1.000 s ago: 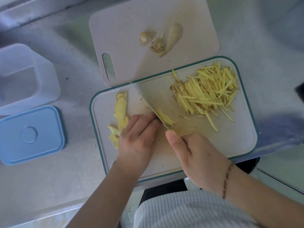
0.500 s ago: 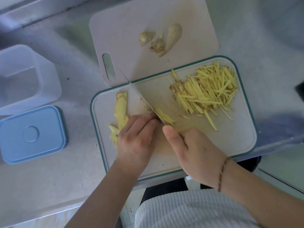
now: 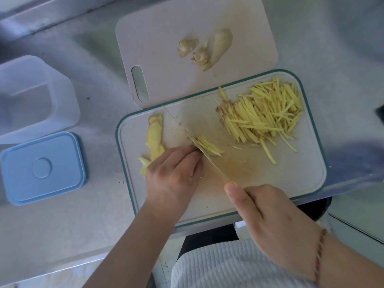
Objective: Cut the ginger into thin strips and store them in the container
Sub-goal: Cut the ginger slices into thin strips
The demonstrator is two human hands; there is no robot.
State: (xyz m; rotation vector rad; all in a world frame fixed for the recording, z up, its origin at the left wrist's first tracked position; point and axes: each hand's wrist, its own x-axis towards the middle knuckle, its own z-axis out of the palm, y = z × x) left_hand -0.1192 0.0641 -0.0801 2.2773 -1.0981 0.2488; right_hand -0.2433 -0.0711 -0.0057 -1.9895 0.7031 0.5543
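On the teal-rimmed cutting board [image 3: 301,179] my left hand [image 3: 174,175] presses curled fingers on ginger slices hidden under it. My right hand [image 3: 268,221] grips the knife handle; the knife blade [image 3: 187,134] runs diagonally against my left fingertips. A few freshly cut strips [image 3: 208,148] lie just right of the blade. A large pile of ginger strips [image 3: 266,115] covers the board's far right. Uncut ginger slices [image 3: 154,138] lie left of my left hand. The clear container [image 3: 35,96] stands open at the far left.
A blue lid [image 3: 41,167] lies in front of the container. A second pale cutting board [image 3: 187,23] behind holds ginger offcuts [image 3: 207,48]. The steel counter's front edge [image 3: 62,271] runs close to my body.
The knife has cut further into the slices, leaving a wider fan of fresh strips beside the blade. My right hand has drawn back toward me along the handle.
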